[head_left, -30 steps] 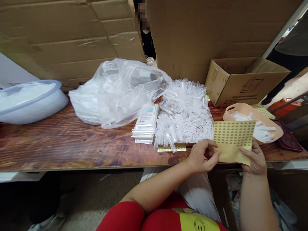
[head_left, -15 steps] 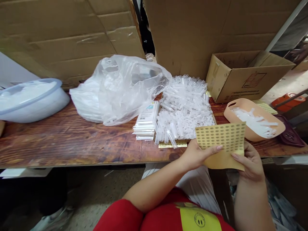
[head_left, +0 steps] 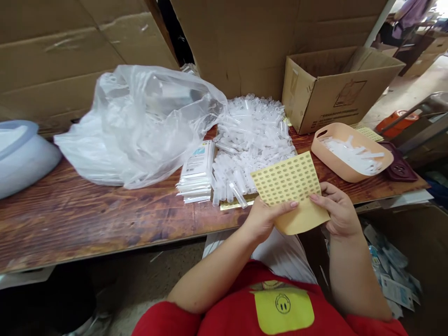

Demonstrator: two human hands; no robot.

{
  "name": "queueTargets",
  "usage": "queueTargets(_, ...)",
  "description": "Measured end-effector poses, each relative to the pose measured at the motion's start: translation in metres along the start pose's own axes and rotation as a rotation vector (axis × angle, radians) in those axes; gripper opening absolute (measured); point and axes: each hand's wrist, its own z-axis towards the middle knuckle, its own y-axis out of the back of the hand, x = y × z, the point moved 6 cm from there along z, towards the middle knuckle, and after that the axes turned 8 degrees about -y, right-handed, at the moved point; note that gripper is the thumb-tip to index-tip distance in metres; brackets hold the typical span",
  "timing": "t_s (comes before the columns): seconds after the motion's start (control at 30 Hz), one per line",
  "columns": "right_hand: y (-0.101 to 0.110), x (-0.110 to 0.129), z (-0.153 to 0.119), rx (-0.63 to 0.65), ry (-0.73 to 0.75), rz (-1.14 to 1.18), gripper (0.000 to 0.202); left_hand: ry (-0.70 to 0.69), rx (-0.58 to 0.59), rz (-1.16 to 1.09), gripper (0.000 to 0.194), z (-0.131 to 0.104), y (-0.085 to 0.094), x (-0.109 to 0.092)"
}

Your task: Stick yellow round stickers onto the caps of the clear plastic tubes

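Between my two hands I hold a yellow sticker sheet [head_left: 290, 186] with rows of small dark oval labels on its upper part. My left hand [head_left: 264, 217] grips its lower left edge, thumb on top and fingers underneath. At the right edge my right hand [head_left: 338, 210] pinches the sheet, its thumb lying on the front. Just beyond the sheet lies a heap of clear plastic tubes [head_left: 252, 135]. Left of the heap is a stack of flat white packets [head_left: 196, 168] with printed fronts.
A large clear plastic bag [head_left: 140, 126] and a pale blue basin [head_left: 28, 158] are on the left. To the right stand a peach basket [head_left: 322, 149] with white strips, a dark red tray [head_left: 401, 163] and an open cardboard box [head_left: 336, 102]. Packets fill a bin [head_left: 429, 261] below the table.
The view has swung to the right, so things on the table appear shifted left. The sheet is tilted differently and shows more of its face; both hands still hold it.
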Motion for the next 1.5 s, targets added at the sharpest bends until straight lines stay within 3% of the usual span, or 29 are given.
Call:
queueTargets(0.07,-0.001,0.002,0.001,-0.009,0.044,-0.058,0.038,-0.021,-0.003,-0.001,0.067,0.000,-0.001,0.001)
queueTargets(0.13,-0.002,0.010,-0.001,-0.044,0.195,-0.182,0.035,-0.036,-0.031,-0.010,0.066,0.000,-0.002,0.001)
queueTargets(0.23,-0.005,0.037,-0.024,-0.305,0.741,-0.531,0.034,-0.076,-0.104,-0.024,0.066,0.001,0.000,0.000)
queueTargets(0.3,-0.019,0.048,-0.047,-0.467,1.091,-0.823,0.032,-0.094,-0.140,-0.028,0.066,0.002,0.000,-0.002)
queueTargets(0.37,-0.036,0.050,-0.059,-0.468,1.249,-1.048,0.027,-0.106,-0.145,-0.029,0.063,0.002,-0.001,-0.003)
queueTargets(0.5,-0.054,0.050,-0.064,-0.354,1.283,-1.159,0.026,-0.142,-0.131,-0.022,0.058,0.002,-0.003,-0.004)
queueTargets(0.8,-0.063,0.050,-0.069,-0.251,1.264,-1.121,0.031,-0.226,-0.152,0.148,0.044,-0.003,-0.002,-0.011)
queueTargets(0.97,-0.062,0.053,-0.071,-0.288,1.219,-1.103,0.027,-0.312,-0.145,0.203,0.027,-0.004,-0.007,-0.018)
queueTargets(1.33,-0.065,0.048,-0.068,-0.398,1.270,-1.198,0.020,-0.388,-0.175,0.298,0.018,-0.004,-0.011,-0.017)
queueTargets(1.5,-0.064,0.045,-0.068,-0.449,1.318,-1.193,0.024,-0.336,-0.185,0.266,0.028,-0.003,-0.011,-0.014)
